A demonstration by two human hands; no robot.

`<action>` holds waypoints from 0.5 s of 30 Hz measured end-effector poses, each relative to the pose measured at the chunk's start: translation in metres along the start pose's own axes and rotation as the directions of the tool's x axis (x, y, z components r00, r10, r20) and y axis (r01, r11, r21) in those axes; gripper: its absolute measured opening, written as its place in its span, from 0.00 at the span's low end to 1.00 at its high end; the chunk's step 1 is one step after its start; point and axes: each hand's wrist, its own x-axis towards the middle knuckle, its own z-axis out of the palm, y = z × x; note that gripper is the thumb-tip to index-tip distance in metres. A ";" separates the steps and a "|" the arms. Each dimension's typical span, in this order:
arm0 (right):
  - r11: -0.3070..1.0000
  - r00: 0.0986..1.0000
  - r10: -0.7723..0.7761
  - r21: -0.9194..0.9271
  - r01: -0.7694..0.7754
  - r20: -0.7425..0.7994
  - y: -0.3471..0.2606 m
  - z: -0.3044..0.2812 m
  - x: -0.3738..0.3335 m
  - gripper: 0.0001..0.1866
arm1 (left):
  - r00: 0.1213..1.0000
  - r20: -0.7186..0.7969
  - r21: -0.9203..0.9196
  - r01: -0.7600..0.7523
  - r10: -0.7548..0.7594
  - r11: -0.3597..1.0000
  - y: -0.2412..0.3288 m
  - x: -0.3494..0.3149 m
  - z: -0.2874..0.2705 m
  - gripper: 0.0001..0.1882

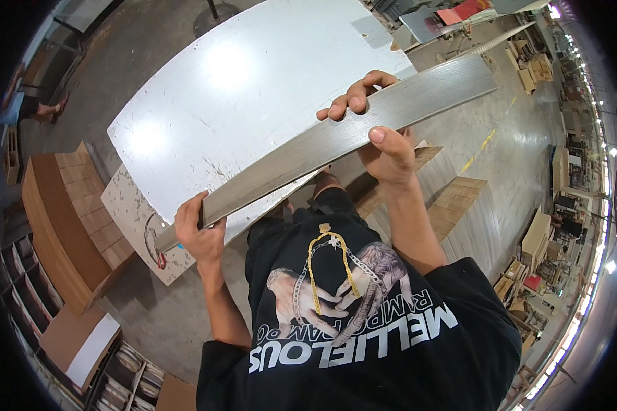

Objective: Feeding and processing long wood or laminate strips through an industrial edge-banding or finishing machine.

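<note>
A long, narrow grey wood-grain board (295, 140) slants across my view above the white tabletop, its right end raised higher in the picture. My left hand (202, 233) is wrapped round the board close to its lower left end. Further along to the right, my right hand (391, 154) grips it across its width, thumb on the near edge and fingertips over the far edge. Most of the right palm is hidden beneath the board.
Under the board is a white worktable (206, 89). A speckled panel (123, 198) with a red-handled tool (161, 260) on it sits by its near left corner. Stacked brown boards (55, 226) stand left; more stacked panels (483, 212) stand right. Another person's leg (48, 109) shows far left.
</note>
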 end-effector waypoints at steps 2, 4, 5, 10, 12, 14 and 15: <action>1.000 1.000 0.022 0.017 -0.022 -0.015 -0.001 -0.001 -0.001 0.35 | 0.999 0.029 0.008 0.017 -0.017 1.000 0.001 -0.003 0.001 0.26; 0.996 0.998 0.060 0.061 -0.062 0.032 0.000 -0.005 -0.004 0.35 | 1.000 0.023 0.009 0.014 -0.014 1.000 0.002 -0.004 0.000 0.26; 0.997 0.998 0.059 0.056 -0.060 0.033 0.000 -0.006 -0.004 0.35 | 1.000 0.019 0.014 0.013 -0.013 1.000 0.004 -0.005 0.000 0.26; 0.993 0.997 0.057 0.099 -0.062 0.051 0.001 -0.004 -0.007 0.38 | 1.000 0.014 0.002 0.007 -0.007 1.000 0.000 -0.006 0.000 0.27; 0.991 0.997 0.055 0.116 -0.060 0.049 0.003 -0.004 -0.008 0.39 | 1.000 0.004 -0.013 -0.011 0.011 1.000 -0.004 -0.009 0.003 0.27; 0.991 0.995 0.064 0.114 -0.072 0.072 0.004 -0.005 -0.008 0.40 | 1.000 0.005 0.013 0.017 -0.017 1.000 -0.004 -0.010 0.000 0.27; 0.990 0.995 0.078 0.115 -0.085 0.064 0.002 -0.004 -0.008 0.41 | 0.999 0.012 0.002 0.034 -0.034 0.999 -0.002 -0.010 0.001 0.27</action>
